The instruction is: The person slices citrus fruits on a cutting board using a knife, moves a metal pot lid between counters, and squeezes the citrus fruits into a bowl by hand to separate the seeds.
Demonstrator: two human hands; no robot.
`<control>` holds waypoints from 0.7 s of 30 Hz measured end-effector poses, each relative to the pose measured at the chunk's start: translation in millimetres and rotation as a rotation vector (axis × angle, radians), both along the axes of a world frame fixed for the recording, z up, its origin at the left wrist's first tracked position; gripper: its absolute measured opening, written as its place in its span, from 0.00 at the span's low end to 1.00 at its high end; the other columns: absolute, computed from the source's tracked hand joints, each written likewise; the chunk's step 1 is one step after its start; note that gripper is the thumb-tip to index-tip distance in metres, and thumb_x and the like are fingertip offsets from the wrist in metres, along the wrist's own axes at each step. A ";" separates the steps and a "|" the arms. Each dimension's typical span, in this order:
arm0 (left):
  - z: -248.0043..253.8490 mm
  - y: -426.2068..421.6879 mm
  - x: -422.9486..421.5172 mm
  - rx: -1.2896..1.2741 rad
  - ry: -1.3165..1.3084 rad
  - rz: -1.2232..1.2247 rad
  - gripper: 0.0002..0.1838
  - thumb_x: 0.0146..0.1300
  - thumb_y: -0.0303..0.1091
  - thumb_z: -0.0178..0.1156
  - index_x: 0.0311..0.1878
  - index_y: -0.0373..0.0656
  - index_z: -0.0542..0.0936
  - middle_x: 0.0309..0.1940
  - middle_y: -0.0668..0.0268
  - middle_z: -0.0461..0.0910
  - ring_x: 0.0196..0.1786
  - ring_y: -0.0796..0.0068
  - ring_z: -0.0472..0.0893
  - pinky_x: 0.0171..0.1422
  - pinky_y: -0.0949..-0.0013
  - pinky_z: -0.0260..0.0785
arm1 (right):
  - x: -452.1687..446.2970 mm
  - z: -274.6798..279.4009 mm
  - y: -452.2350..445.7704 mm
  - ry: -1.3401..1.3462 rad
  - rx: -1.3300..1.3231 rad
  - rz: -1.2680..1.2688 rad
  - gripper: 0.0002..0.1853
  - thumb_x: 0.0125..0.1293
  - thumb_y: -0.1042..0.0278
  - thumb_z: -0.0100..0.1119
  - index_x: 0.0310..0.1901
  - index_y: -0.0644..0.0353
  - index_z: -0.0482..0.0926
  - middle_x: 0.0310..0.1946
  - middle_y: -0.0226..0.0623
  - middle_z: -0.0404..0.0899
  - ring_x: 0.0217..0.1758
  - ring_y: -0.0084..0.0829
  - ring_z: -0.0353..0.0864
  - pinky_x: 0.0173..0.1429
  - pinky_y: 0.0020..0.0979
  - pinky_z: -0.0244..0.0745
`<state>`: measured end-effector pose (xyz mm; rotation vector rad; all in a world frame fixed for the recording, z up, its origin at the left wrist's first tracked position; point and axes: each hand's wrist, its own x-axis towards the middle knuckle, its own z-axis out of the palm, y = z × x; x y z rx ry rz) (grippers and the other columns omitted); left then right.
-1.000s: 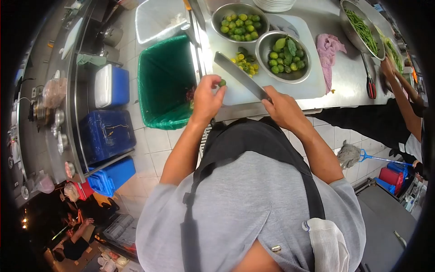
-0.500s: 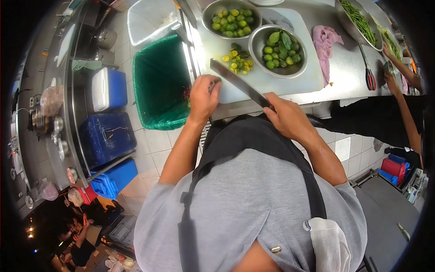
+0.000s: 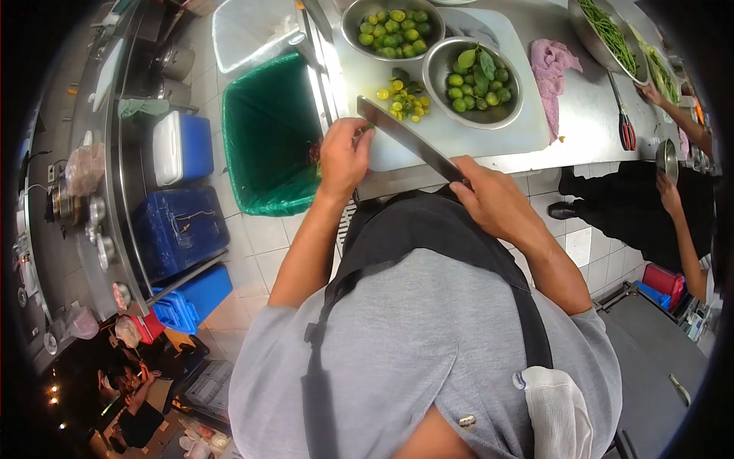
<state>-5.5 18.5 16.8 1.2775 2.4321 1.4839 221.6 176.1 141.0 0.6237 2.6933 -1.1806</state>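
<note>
My right hand is wrapped round the handle of a kitchen knife, its broad blade slanting up and left over the white cutting board. By the board's near left corner, my left hand is closed in a pinch; whatever lies between the fingers is too small to make out. Just beyond the blade tip is a small heap of cut yellow-green citrus pieces. Behind it stand two steel bowls of small green limes: the left bowl, and the right bowl with leaves on top.
A green-lined bin stands left of the counter. Right of the board lie a pink cloth and red-handled scissors. Farther right are a bowl of green beans and a co-worker's arms, one hand holding a metal bowl.
My hands and the knife have barely moved. The co-worker's lower hand has drawn back from the counter edge, bringing the metal bowl with it.
</note>
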 end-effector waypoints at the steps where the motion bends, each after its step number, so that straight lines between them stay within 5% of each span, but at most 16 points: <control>1: -0.8 0.1 -0.2 0.002 0.004 0.000 0.09 0.64 0.25 0.71 0.46 0.37 0.84 0.38 0.58 0.83 0.37 0.66 0.84 0.43 0.66 0.78 | 0.5 1.6 0.2 -0.004 0.010 0.010 0.14 0.76 0.66 0.56 0.58 0.59 0.70 0.41 0.57 0.84 0.46 0.64 0.82 0.49 0.58 0.73; 12: -5.8 -1.8 1.2 0.027 0.060 0.006 0.09 0.63 0.23 0.71 0.45 0.36 0.83 0.38 0.58 0.83 0.38 0.66 0.84 0.45 0.67 0.77 | -49.9 -31.0 -2.7 -0.055 0.035 0.080 0.13 0.77 0.66 0.54 0.57 0.59 0.68 0.40 0.60 0.84 0.46 0.66 0.81 0.48 0.60 0.72; 18: -9.2 -9.2 -12.4 0.231 -0.201 0.127 0.09 0.68 0.26 0.70 0.46 0.36 0.81 0.38 0.67 0.82 0.41 0.79 0.81 0.48 0.73 0.75 | -23.7 -37.2 7.8 0.019 0.083 0.056 0.12 0.77 0.66 0.54 0.57 0.58 0.69 0.41 0.58 0.84 0.46 0.64 0.81 0.47 0.60 0.72; 21: 37.7 16.7 -43.0 0.256 -0.174 0.212 0.11 0.69 0.31 0.72 0.46 0.37 0.81 0.38 0.69 0.82 0.40 0.81 0.79 0.47 0.75 0.74 | -13.4 -43.3 6.5 0.091 0.107 0.035 0.10 0.76 0.68 0.53 0.53 0.60 0.68 0.37 0.58 0.84 0.42 0.63 0.83 0.47 0.60 0.74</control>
